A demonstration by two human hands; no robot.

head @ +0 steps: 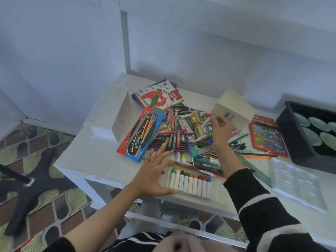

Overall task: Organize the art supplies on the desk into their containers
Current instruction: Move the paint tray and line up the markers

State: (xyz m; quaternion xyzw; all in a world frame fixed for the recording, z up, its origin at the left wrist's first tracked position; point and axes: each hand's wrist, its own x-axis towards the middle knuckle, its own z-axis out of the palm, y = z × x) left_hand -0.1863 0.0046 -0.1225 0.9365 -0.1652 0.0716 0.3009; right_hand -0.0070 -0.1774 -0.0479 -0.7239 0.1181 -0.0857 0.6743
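Observation:
A pile of pencils, pens and markers (183, 135) covers the middle of the white desk (87, 157). My right hand (221, 130) pinches a white crayon (206, 121) above the pile, close to a tipped cream box (234, 108). My left hand (154, 171) lies flat with fingers spread, beside a tray of white oil pastels (190, 182) at the front edge. A red and blue water colour box (141, 135) lies left of the pile. An oil pastels box (159, 96) sits behind it.
A white rectangular holder (112, 113) lies at the desk's left. A red pencil case (267, 135) and a black bin (298, 135) holding pale round objects sit at the right. A clear plastic tray (298, 184) lies front right. Scissors (181, 109) rest behind the pile.

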